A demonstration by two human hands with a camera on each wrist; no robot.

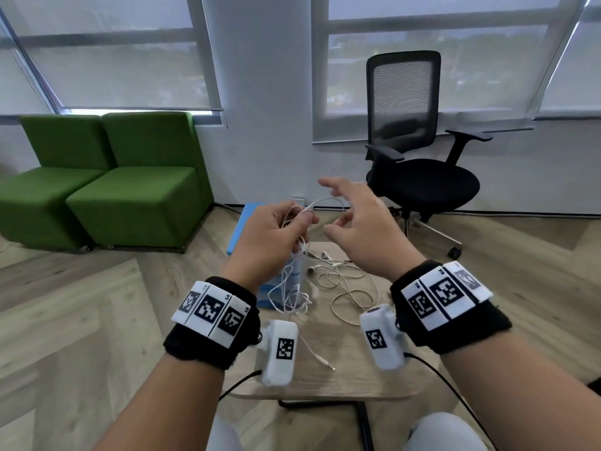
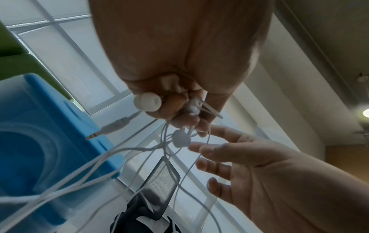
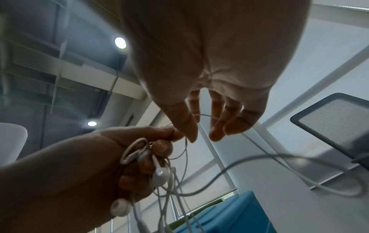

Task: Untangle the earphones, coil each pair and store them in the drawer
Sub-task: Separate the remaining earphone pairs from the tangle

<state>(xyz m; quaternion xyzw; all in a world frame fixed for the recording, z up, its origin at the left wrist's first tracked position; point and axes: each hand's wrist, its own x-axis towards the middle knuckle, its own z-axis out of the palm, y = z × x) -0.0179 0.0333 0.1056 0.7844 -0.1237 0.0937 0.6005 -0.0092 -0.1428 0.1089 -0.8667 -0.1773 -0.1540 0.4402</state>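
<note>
My left hand [image 1: 292, 229] is raised above the small wooden table [image 1: 351, 369] and grips a bunch of white earphones [image 1: 294, 288], whose cable loops hang down from it. Two earbuds [image 2: 147, 101] and the jack plug [image 2: 111, 127] stick out of the left hand [image 2: 179, 110] in the left wrist view. Just to its right, my right hand [image 1: 338, 206] has its fingers [image 3: 217, 126] spread, and a thin cable loop [image 1: 328, 201] arcs between the two hands. A second white pair of earphones [image 1: 344, 288] lies loose on the table. A blue drawer unit [image 1: 250, 242] stands behind the table.
A black office chair [image 1: 419, 167] stands at the right rear, and two green armchairs [image 1: 107, 187] at the left by the windows. The floor is pale wood. My knees show below the table's front edge.
</note>
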